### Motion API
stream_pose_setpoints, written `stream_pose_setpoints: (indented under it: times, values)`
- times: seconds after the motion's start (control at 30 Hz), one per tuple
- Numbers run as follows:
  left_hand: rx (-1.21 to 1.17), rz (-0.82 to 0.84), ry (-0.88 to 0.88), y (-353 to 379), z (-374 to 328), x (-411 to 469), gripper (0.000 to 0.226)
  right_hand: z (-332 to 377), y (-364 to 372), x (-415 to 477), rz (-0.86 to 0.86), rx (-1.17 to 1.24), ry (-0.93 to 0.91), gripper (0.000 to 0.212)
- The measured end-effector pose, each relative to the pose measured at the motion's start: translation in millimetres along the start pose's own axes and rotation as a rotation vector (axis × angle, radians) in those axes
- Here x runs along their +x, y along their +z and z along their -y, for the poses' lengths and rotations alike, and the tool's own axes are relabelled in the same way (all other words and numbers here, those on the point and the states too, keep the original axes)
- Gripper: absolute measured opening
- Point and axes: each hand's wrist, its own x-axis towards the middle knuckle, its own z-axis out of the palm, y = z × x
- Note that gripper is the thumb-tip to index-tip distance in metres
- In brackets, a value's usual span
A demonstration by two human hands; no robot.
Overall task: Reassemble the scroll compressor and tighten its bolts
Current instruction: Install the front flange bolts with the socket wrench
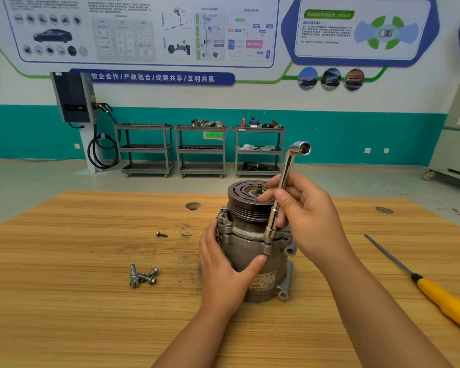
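The grey scroll compressor (pixel 252 251) stands upright on the wooden table (pixel 77 301), pulley end up. My left hand (pixel 223 272) grips its body from the left, thumb across the front. My right hand (pixel 303 211) pinches the shaft of a chrome L-shaped socket wrench (pixel 284 179). The wrench's lower socket sits on a bolt at the housing flange on the front right. Its bent upper end points up and to the right.
A small pile of loose bolts (pixel 142 276) lies left of the compressor, and a single bolt (pixel 161 234) lies further back. A yellow-handled file (pixel 422 284) lies on the right of the table. Metal trolleys (pixel 201 150) and a wall charger (pixel 73 98) stand beyond.
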Motion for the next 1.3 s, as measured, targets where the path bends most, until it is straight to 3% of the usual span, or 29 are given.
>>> stream_pose_setpoints:
  times: [0.13, 0.27, 0.37, 0.53, 0.63, 0.73, 0.83, 0.97, 1.3]
  values:
    - [0.001, -0.001, 0.004, 0.0, -0.5, 0.2, 0.102, 1.2, 0.2, 2.4, -0.04, -0.005, 0.025, 0.019]
    - [0.003, -0.002, 0.011, 0.4, -0.3, 0.4, 0.099, 1.2, 5.9, 7.6, -0.111, -0.133, 0.038, 0.026]
    - [0.001, -0.004, 0.013, 0.4, 0.3, 0.3, 0.099, -0.4, 3.6, 8.0, -0.053, -0.091, 0.075, 0.012]
    - [0.0, -0.006, 0.006, 0.8, 1.2, 1.1, 0.102, -3.5, -3.6, 4.6, 0.077, 0.055, 0.101, 0.024]
    - [-0.003, -0.008, 0.011, 0.4, 1.5, 0.6, 0.101, -2.9, -0.1, 5.1, 0.019, 0.026, 0.107, 0.015]
    - [0.001, -0.002, 0.011, 0.5, 0.6, 0.0, 0.098, -2.6, 3.6, 5.3, -0.045, -0.017, 0.101, 0.02]
    - [-0.002, -0.008, 0.018, 0.3, 0.6, 0.1, 0.096, -0.3, 2.6, 4.3, -0.005, 0.001, 0.101, 0.014]
    - [0.008, -0.004, -0.001, 0.9, 0.2, 0.7, 0.102, 3.5, -1.3, 3.6, 0.068, 0.029, 0.115, 0.024]
    - [0.013, -0.001, -0.021, 0.2, -2.0, -0.5, 0.104, 0.0, 8.1, 9.0, -0.092, -0.046, 0.143, 0.025]
